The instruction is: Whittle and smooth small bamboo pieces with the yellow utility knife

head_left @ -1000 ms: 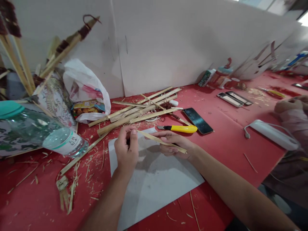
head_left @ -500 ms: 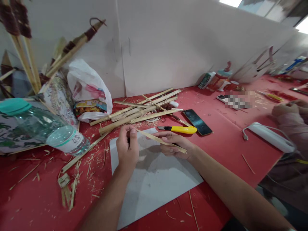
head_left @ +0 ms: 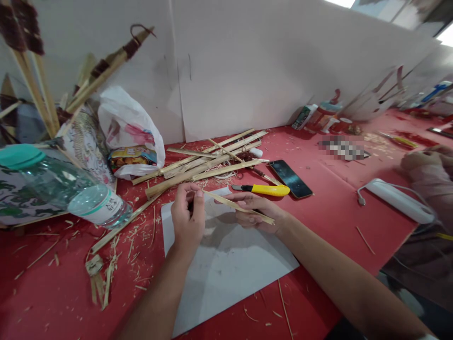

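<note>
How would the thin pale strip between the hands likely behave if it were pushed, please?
The pale strip is probably light, being thin and narrow. It seems fairly stiff, since it runs nearly straight from the left hand to the right hand. Being slender, it might bend or crack if pushed hard.

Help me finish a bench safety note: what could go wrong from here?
The yellow cutter lies just beyond the right hand, its metal tip pointing toward the left hand; if the blade is out, a finger could be nicked. The thin pale strip held between the hands might snap or splinter if bent. The phone lies right beside the cutter, so a careless pick-up could perhaps scratch it.
</note>
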Available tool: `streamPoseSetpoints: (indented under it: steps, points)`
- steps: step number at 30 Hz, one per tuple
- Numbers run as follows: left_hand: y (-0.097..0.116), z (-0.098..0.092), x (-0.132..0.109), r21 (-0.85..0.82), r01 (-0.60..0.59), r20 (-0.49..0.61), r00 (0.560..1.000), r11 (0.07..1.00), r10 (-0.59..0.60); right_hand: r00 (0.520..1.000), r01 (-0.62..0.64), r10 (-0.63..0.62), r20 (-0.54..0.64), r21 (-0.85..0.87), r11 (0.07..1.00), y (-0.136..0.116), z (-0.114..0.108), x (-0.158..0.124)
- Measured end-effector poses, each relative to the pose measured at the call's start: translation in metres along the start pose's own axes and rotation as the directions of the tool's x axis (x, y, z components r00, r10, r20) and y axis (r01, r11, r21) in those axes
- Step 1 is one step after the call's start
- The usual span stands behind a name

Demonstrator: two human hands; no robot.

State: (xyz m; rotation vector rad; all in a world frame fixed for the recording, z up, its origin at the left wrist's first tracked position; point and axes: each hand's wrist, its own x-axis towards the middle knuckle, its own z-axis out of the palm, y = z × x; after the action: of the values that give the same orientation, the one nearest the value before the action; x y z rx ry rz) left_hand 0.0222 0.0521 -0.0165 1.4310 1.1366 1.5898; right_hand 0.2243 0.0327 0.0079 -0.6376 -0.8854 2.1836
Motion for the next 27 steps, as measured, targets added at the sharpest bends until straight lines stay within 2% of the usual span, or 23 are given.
streamPoseSetpoints:
  steps: [9, 20, 27]
  points:
    - [0.0054, 0.0007, 0.0003, 0.036, -0.019, -0.012, 1.000, 0.999, 0.019, 1.000, 0.004, -0.004, 0.027, -0.009, 1.000, -0.0017, -0.0009, 0.0005]
    - [-0.0002, 0.0000, 0.0004, 0.042, -0.016, -0.014, 1.000, 0.999, 0.017, 1.000, 0.000, 0.000, -0.006, 0.004, 1.000, -0.0006, -0.0020, 0.0001]
    - [0.0008, 0.0013, 0.0003, 0.025, -0.004, -0.029, 1.000, 1.000, 0.005, 1.000, 0.011, -0.011, 0.012, -0.032, 0.999, -0.0003, -0.0023, 0.0005]
